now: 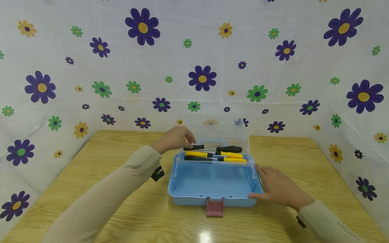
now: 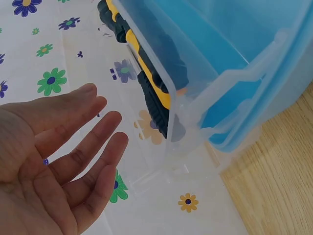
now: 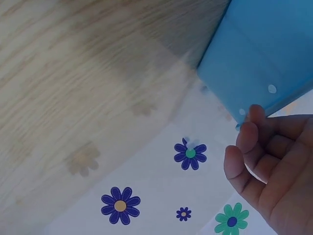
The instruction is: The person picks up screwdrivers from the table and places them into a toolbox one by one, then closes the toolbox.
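Table [image 1: 91,189] of pale wood carries a light blue plastic toolbox [image 1: 212,184] at its middle, clear lid [image 1: 226,130] raised, pink latch [image 1: 214,206] hanging in front. A clear tray [image 1: 250,161] across its back holds black-and-yellow screwdrivers [image 1: 215,154]. The right hand [image 1: 278,187] lies flat against the box's right wall, fingers straight. The left hand [image 1: 173,138], fingers relaxed and empty, hovers by the tray's left end.
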A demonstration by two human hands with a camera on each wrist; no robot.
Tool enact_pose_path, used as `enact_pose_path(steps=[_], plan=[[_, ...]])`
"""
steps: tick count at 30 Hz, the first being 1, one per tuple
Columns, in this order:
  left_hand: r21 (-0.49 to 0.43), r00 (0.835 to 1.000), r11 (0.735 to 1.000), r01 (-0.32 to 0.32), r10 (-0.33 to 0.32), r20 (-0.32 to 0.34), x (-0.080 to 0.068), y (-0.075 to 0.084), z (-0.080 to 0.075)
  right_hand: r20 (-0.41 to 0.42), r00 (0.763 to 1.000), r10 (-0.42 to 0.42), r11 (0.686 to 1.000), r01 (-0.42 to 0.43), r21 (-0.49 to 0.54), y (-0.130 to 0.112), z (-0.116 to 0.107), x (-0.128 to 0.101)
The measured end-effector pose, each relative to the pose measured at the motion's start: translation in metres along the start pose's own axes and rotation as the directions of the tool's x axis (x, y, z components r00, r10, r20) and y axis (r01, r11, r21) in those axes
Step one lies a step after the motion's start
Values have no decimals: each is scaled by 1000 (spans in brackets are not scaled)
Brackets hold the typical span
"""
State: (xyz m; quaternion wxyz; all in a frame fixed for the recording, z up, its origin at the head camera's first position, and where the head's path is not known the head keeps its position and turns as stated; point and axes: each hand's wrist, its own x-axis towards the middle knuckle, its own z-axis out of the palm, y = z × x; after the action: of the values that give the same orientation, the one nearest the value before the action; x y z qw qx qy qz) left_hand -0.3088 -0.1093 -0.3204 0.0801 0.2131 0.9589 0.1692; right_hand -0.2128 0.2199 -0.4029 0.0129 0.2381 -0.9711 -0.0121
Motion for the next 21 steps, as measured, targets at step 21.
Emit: enact_pose_path(steps=[21], plan=[[-241, 967, 970, -22, -40, -250, -28, -46, -5, -80, 987, 142, 940, -109, 323, 39, -46, 34]])
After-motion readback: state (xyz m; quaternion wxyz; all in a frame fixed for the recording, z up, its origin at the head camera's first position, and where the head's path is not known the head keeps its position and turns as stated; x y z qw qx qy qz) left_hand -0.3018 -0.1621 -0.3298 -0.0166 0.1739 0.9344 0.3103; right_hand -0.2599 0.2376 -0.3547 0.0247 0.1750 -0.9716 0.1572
